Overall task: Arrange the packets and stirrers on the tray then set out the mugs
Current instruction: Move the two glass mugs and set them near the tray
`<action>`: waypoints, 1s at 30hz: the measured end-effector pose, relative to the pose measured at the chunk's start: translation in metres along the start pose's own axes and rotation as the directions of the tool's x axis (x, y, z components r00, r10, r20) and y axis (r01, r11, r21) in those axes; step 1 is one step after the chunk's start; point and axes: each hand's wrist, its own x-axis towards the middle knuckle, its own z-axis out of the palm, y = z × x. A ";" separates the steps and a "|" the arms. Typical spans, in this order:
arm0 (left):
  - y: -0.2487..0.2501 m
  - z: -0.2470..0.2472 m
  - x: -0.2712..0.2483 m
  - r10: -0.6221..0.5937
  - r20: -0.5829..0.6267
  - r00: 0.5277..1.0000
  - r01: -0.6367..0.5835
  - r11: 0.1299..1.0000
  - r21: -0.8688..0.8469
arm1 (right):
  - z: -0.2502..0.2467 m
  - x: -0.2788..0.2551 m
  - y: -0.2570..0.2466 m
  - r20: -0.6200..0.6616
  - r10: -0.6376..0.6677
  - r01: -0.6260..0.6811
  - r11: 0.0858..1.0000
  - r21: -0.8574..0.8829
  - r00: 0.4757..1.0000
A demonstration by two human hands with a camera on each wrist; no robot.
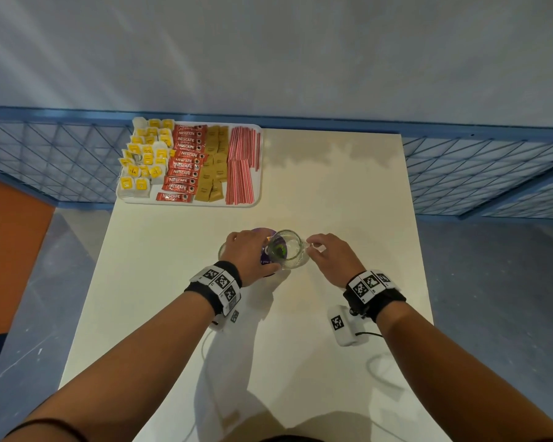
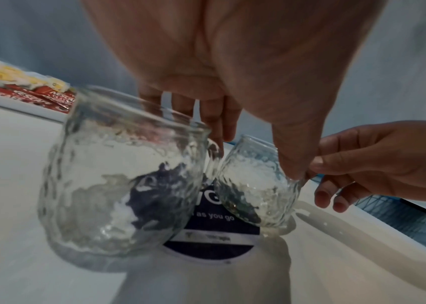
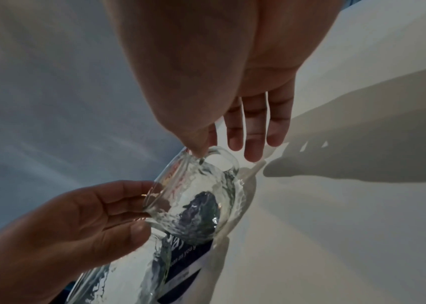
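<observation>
Two clear dimpled glass mugs stand mid-table by a round purple coaster (image 1: 265, 232). The right mug (image 1: 289, 250) (image 2: 255, 185) (image 3: 193, 205) is tilted. My left hand (image 1: 268, 253) holds its body between fingers at the rim and thumb low on the side. My right hand (image 1: 310, 244) (image 3: 204, 150) pinches its handle. The left mug (image 1: 222, 250) (image 2: 118, 174) sits under my left palm, mostly hidden in the head view. The white tray (image 1: 256, 202) at the far left holds tea bags (image 1: 144, 161), red coffee sachets (image 1: 186, 164), brown packets (image 1: 214, 167) and red-striped stirrers (image 1: 241, 164) in columns.
The white table (image 1: 332, 186) ends at a blue wire fence (image 1: 61, 154) along its far side, with floor dropping off left and right. A white wrist unit with a cable (image 1: 345, 327) hangs below my right wrist over the table.
</observation>
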 end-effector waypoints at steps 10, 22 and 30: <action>0.004 0.002 0.006 -0.010 0.013 1.000 0.010 1.000 -0.003 | 0.009 0.008 -0.002 0.023 0.007 -0.008 0.999 0.049 1.000; 0.004 -0.003 0.008 -0.020 -0.016 1.000 0.018 0.997 -0.070 | 0.000 0.008 -0.011 0.005 0.004 -0.005 0.998 0.068 1.000; 0.009 -0.023 0.003 0.004 -0.082 0.997 -0.018 0.984 -0.175 | -0.020 0.001 -0.026 -0.054 -0.034 0.042 0.987 0.154 0.998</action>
